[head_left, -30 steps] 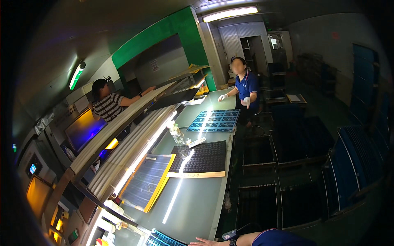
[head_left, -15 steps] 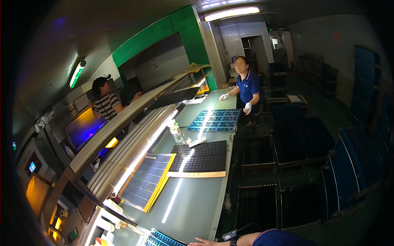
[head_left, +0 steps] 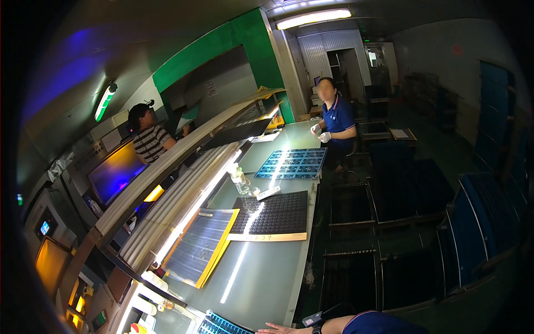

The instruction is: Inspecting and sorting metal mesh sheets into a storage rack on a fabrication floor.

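Note:
At the lower edge, my right hand (head_left: 275, 329) is partly in view, its fingers stretched out over the grey table (head_left: 261, 284). It appears to hold nothing; whether a fingertip touches the blue patterned panel (head_left: 217, 324) beside it I cannot tell. That panel is cut off by the picture's lower edge. A dark band circles my right wrist, below a dark blue sleeve. My left hand is out of view.
Farther along the table lie yellow-edged film sheets (head_left: 201, 245), a black textured sheet (head_left: 275, 214), a clear bottle (head_left: 239, 181) and another blue panel (head_left: 292, 162). A gloved co-worker (head_left: 338, 119) stands beyond. Another person (head_left: 151, 142) is behind the lamp shelf. Dark racks (head_left: 409, 189) line the right.
The gloved co-worker has drawn both hands together in front of the body. The person in stripes has shifted slightly, and a greenish sheet now shows by their hand. My right hand stays put.

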`<state>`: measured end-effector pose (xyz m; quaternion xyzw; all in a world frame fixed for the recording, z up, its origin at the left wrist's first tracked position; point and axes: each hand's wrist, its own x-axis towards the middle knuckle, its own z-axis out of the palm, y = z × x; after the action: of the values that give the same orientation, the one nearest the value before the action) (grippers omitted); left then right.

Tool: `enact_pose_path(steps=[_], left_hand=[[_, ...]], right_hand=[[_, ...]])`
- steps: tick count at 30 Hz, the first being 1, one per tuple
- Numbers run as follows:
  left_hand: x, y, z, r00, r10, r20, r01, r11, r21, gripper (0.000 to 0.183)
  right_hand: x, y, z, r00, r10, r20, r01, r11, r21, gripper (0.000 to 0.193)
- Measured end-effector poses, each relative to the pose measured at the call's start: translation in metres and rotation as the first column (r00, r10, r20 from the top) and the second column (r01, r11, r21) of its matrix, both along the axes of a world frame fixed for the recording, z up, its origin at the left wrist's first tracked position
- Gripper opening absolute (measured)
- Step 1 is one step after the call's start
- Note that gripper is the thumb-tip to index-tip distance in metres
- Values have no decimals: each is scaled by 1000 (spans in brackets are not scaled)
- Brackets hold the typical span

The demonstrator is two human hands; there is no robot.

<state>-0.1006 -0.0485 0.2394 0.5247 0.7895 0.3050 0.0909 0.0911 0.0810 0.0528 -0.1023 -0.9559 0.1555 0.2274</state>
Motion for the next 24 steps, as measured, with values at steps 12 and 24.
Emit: enact_pose_path(steps=[12, 24], left_hand=[[2, -6, 0, 1000, 11, -15, -11, 1000, -9, 36], [2, -18, -3, 1000, 28, -2, -28, 1000, -8, 36]], right_hand=[[-2, -2, 6, 1000, 13, 22, -11, 997, -79, 68], [83, 216, 209, 84, -788, -609, -394, 535, -747, 74]])
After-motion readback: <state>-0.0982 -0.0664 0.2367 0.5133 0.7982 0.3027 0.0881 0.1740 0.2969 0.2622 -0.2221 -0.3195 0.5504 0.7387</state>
